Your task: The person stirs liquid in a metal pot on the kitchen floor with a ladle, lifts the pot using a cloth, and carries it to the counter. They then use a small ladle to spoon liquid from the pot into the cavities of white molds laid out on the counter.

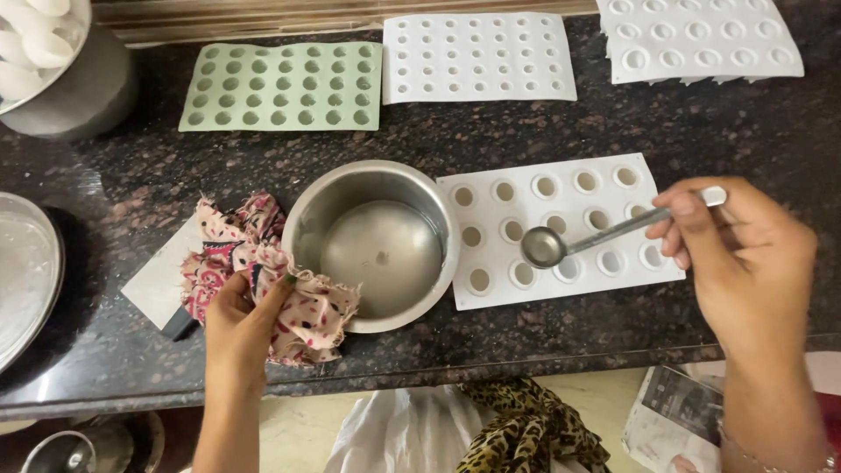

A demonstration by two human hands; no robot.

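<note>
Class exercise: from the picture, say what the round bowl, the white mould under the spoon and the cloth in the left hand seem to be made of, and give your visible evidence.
Bowl: looks like steel, with a brushed grey sheen and reflections.
White mould: probably silicone or plastic, matte and smooth with rounded cavities; the look leaves it open.
Cloth: woven fabric, printed, crumpled, with frayed edges, gripped by the left hand.

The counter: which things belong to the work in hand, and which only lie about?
In use:
right hand with spoon
white mould under the spoon
steel bowl
left hand on cloth

Lying about:
green mould
two white moulds at the back
steel plate
</note>
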